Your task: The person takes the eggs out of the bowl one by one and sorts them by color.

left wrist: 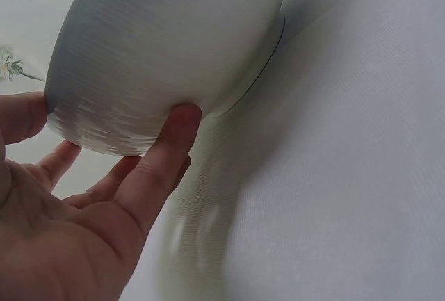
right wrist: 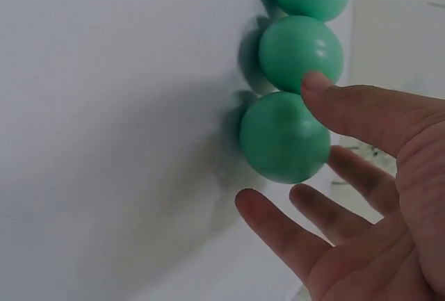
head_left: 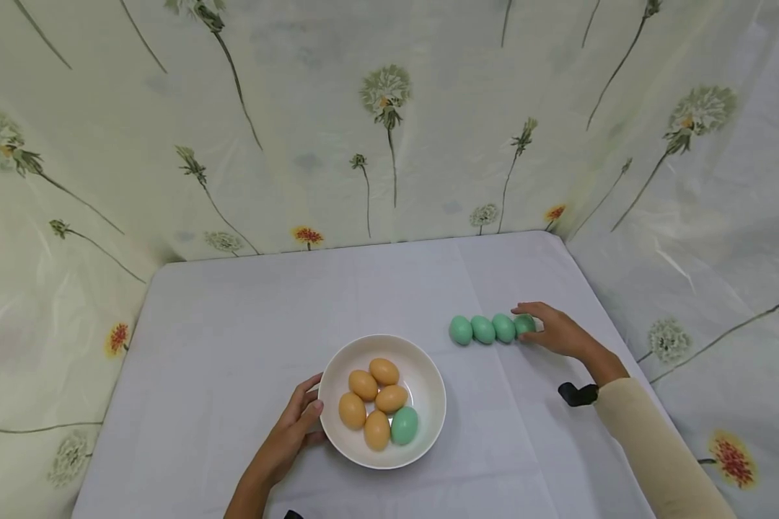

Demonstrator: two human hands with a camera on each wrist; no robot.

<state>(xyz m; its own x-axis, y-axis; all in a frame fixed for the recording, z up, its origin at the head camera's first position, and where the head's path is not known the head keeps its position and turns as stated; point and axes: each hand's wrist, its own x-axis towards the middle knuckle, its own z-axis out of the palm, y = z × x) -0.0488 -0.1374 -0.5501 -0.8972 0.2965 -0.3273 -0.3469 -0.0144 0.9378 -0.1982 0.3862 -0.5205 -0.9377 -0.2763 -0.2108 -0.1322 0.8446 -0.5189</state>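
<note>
Open worktop point(head_left: 247, 317) lies between my bowl point(head_left: 428, 375) and the row of green eggs point(head_left: 482, 329); curtain walls point(head_left: 389, 130) close three sides.

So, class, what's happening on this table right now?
A person sits at a white table. Their left hand steadies a white bowl holding five orange eggs and one green egg. Their right hand touches the end egg of a row of four green eggs lined up on the cloth, fingers loosely around it.

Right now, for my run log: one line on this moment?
left hand: steadies bowl | right hand: at end green egg | bowl: five orange, one green
</note>
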